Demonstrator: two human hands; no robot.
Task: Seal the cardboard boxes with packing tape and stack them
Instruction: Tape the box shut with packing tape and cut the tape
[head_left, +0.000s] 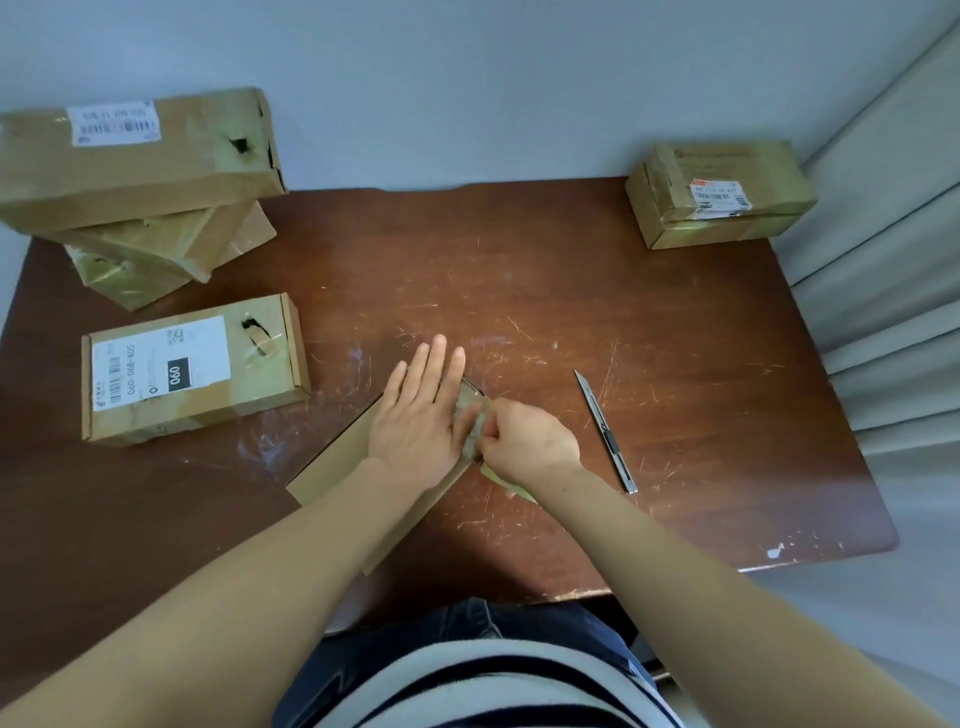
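Left hand (418, 410) lies flat with straight fingers, pressing down on the flat cardboard box (337, 467) at the centre-front of the table (519, 270). Right hand (524, 441) is curled, pinching clear packing tape (470, 410) at the box's right edge, touching the left hand. We cannot tell if it's a roll or a loose strip.

Risks, our call:
- The tape looks bunched, so it may stick to itself or to fingers and go down wrinkled.
- The box's near corner is close to the table's front edge, so a hard pull could slide it off.
- A utility knife (605, 431) lies just right of the right forearm, which could knock it.

Around: a skewed stack of 3 boxes (140, 176) is at far left. 1 labelled box (192, 369) sits in front of it, on the path to the stack. 1 more box (719, 192) is at the far right corner, well apart.
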